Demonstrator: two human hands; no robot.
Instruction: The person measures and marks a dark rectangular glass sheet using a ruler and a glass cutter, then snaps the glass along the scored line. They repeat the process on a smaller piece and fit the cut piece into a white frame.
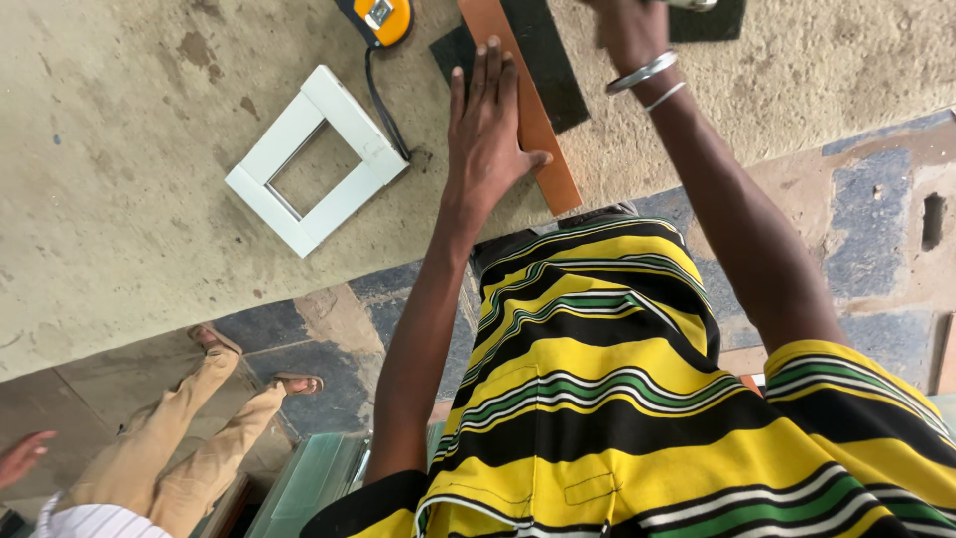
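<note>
The person wears a short-sleeved shirt (pixel 607 399) with broad yellow and black horizontal stripes, edged by thin white and green lines. Two slim silver metal bangles (pixel 649 80) circle the right wrist; both forearms are bare.

This looks like a small craft or cutting workshop. A rough, stained concrete worktop (pixel 119 130) carries trade things: a yellow tape measure (pixel 383 18) at its far edge, a white square frame (pixel 317 159) near the middle, dark sheet pieces (pixel 558 70) and an orange-brown straightedge (pixel 543 149) running to the near edge. Below the worktop's near edge lies a worn floor (pixel 876 209) of patchy blue and brown, where another person's legs (pixel 189 438) stand close by.
</note>
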